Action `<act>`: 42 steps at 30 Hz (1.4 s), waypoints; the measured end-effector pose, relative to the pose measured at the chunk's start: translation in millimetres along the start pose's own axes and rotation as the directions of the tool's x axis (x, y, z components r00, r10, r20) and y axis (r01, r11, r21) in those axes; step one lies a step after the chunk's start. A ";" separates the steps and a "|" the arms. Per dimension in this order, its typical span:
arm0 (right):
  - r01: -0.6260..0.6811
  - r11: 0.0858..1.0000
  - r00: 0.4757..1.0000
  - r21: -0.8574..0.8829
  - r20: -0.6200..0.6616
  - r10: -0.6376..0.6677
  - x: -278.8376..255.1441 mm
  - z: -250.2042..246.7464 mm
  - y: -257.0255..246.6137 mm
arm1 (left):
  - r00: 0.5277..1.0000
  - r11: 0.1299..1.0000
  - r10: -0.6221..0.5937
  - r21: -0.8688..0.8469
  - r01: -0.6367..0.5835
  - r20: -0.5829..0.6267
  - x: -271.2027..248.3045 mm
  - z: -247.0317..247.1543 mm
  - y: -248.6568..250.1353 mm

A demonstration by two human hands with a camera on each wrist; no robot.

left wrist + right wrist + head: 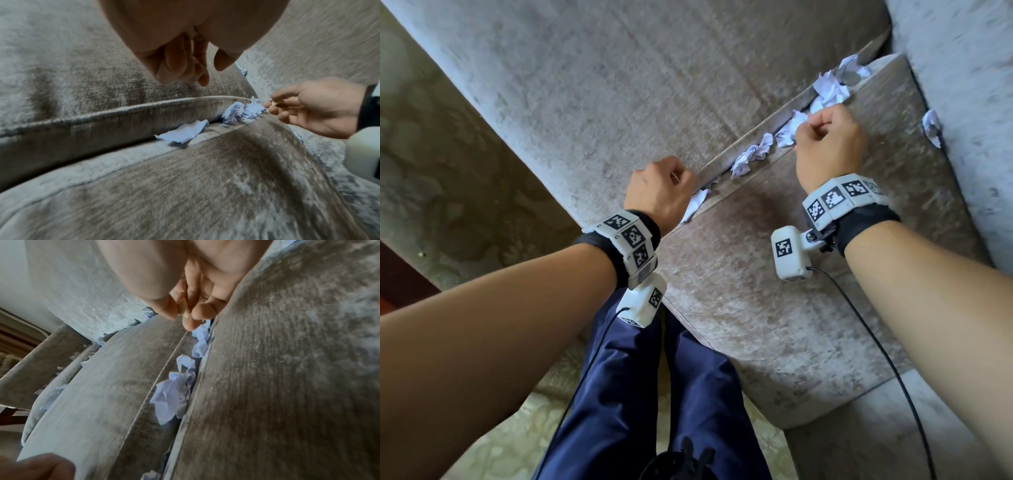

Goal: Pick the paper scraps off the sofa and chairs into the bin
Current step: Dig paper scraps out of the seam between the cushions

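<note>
Step in hand: clearing paper scraps [753,154] wedged in gap between sofa cushions [774,291]. Right hand [828,144] pinches scrap at gap. Left hand [661,192] curled above flat scrap [183,133], holding nothing. Bin not visible. Next: lift scraps free, locate bin.

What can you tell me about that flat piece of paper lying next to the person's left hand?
The flat paper scrap is a pale bluish-white torn piece, lightly creased rather than balled up like the crumpled scraps further along. It lies half tucked into the gap where the seat cushion meets the piped edge of the back cushion, resting on the grey-brown velvety fabric. In the head view it shows beside the left hand, whose fingers are curled above it; the wrist view shows them not yet touching it.
</note>
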State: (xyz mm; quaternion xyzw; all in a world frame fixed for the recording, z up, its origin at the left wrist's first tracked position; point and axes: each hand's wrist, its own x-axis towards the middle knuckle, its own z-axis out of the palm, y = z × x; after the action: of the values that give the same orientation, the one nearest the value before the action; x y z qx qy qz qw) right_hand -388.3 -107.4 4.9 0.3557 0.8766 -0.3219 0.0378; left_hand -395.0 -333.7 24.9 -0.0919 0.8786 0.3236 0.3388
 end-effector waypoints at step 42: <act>-0.034 0.999 0.971 -0.036 0.234 0.041 -41.3 10.1 14.1 | 0.994 0.732 0.061 0.673 -0.109 0.094 2.9 34.0 -29.7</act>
State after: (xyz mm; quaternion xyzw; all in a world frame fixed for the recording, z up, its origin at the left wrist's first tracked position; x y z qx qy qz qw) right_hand -350.1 -130.5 1.6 0.3311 0.8642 -0.3467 0.1529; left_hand -367.7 -335.1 -11.1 0.0884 0.9278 0.0002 0.3625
